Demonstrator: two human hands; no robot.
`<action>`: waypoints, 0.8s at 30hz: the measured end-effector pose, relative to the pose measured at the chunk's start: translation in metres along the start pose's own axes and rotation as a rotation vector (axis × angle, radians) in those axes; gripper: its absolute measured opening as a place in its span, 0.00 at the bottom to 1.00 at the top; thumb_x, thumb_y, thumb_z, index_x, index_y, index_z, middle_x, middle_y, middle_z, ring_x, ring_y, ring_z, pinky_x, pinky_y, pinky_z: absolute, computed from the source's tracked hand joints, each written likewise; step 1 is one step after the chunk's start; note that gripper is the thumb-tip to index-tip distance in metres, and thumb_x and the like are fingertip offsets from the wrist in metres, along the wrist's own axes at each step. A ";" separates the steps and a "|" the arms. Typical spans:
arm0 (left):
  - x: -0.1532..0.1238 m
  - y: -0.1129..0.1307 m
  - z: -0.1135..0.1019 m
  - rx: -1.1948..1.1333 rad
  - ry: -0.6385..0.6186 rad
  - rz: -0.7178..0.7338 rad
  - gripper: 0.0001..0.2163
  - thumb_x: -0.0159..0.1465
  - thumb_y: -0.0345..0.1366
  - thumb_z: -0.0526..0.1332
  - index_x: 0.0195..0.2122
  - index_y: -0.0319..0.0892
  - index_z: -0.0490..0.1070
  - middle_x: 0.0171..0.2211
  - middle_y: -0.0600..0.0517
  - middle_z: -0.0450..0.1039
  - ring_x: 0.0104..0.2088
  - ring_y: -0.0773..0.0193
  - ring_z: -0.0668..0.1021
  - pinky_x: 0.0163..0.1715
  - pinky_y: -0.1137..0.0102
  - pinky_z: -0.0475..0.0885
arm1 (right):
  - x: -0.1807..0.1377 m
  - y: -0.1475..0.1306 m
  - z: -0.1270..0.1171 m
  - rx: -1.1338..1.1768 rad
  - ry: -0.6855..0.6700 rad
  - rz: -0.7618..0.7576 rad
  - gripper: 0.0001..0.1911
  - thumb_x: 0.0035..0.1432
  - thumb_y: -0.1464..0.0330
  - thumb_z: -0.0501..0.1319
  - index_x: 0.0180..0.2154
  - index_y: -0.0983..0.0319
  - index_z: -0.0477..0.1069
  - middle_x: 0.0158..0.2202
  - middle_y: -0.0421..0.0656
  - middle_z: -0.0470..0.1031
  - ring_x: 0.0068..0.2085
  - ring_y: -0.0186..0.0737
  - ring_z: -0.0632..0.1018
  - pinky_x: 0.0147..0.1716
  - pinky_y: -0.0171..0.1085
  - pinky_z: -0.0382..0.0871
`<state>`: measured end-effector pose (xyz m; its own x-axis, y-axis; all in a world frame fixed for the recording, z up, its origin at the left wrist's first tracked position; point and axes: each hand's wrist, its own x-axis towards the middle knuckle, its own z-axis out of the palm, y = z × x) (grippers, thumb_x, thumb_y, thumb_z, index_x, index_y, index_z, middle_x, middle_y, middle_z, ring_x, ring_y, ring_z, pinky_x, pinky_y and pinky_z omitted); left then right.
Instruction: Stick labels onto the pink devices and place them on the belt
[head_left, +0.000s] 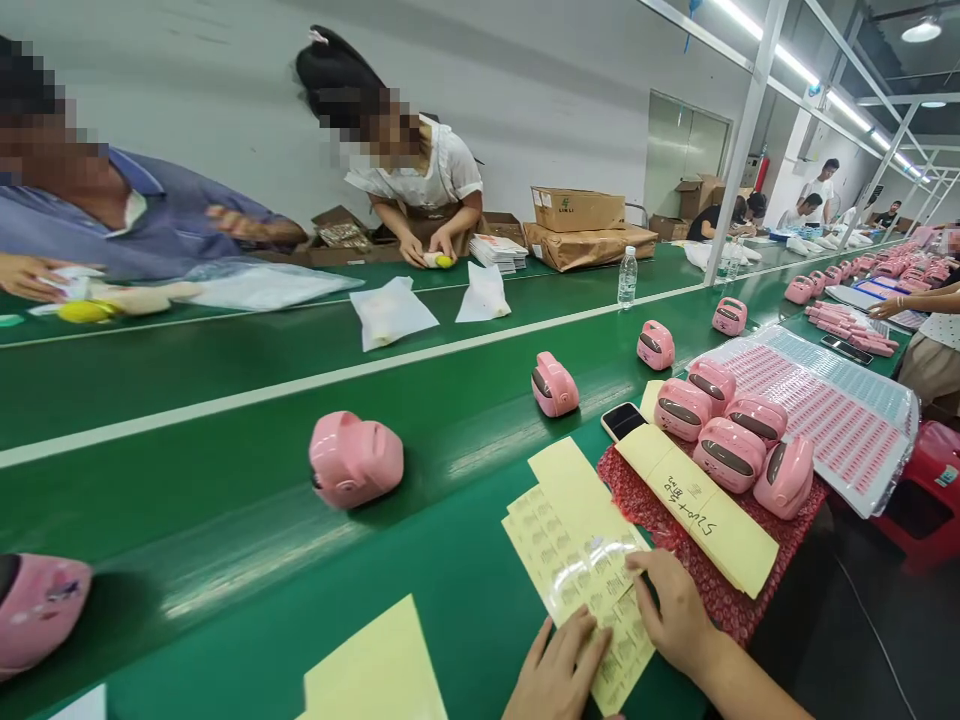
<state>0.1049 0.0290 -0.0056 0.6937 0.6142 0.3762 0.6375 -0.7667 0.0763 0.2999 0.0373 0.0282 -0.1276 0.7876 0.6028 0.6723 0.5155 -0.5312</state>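
Observation:
My left hand point(559, 672) lies on a yellow sticker sheet point(577, 560) at the near edge of the green bench, fingers stretched flat on it. Beside it, my right hand point(675, 605) rests on the same sheet's right edge, its fingertips pressed against the small labels. Whether anything is pinched between them I cannot tell. A long yellow paper strip with handwriting point(701, 505) lies just right of the sheet on red bubble wrap point(712, 585). A group of pink devices point(731, 440) stands on that wrap, beyond my right hand.
Pink devices point(354, 460) ride the green conveyor belt point(225, 400), one at the left edge point(37, 610). A phone point(622, 420), a water bottle point(627, 277) and a tray of pink parts point(832, 410) lie farther off. Other people work across the belt; cartons point(577, 208) stand behind.

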 end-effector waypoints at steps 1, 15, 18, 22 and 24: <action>0.003 0.002 -0.007 -0.020 -0.064 -0.046 0.29 0.52 0.50 0.64 0.53 0.47 0.64 0.48 0.46 0.72 0.50 0.52 0.72 0.50 0.59 0.67 | -0.006 -0.004 -0.001 -0.002 -0.028 0.011 0.14 0.59 0.75 0.48 0.44 0.61 0.66 0.32 0.45 0.75 0.35 0.40 0.77 0.34 0.39 0.74; -0.006 0.029 -0.017 -0.141 -0.091 -0.095 0.27 0.53 0.42 0.64 0.53 0.44 0.62 0.54 0.41 0.66 0.52 0.47 0.70 0.48 0.62 0.71 | -0.062 -0.023 -0.005 -0.185 -0.182 0.118 0.20 0.58 0.74 0.49 0.52 0.63 0.63 0.51 0.53 0.69 0.53 0.47 0.71 0.48 0.44 0.71; -0.005 0.032 -0.015 -0.147 -0.071 -0.090 0.28 0.52 0.39 0.64 0.54 0.44 0.61 0.54 0.40 0.66 0.52 0.47 0.70 0.48 0.61 0.71 | -0.064 -0.025 -0.004 -0.213 -0.237 0.070 0.23 0.56 0.74 0.51 0.54 0.64 0.61 0.54 0.55 0.66 0.53 0.48 0.71 0.47 0.44 0.72; 0.004 0.033 -0.022 -0.115 -0.101 -0.121 0.26 0.53 0.40 0.63 0.53 0.42 0.63 0.50 0.39 0.69 0.48 0.48 0.73 0.45 0.60 0.72 | -0.066 -0.029 -0.008 -0.130 -0.311 0.013 0.26 0.52 0.75 0.53 0.54 0.62 0.60 0.55 0.52 0.66 0.54 0.46 0.70 0.49 0.42 0.70; 0.015 0.036 -0.033 -0.110 -0.197 -0.173 0.24 0.52 0.38 0.63 0.52 0.40 0.65 0.50 0.38 0.69 0.48 0.48 0.73 0.45 0.60 0.72 | -0.057 -0.025 -0.017 -0.076 -0.291 0.024 0.23 0.53 0.75 0.53 0.53 0.61 0.61 0.53 0.50 0.67 0.54 0.44 0.70 0.50 0.42 0.68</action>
<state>0.1267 0.0048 0.0335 0.6366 0.7537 0.1633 0.7191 -0.6566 0.2273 0.3028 -0.0264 0.0179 -0.3072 0.8685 0.3890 0.7292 0.4775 -0.4901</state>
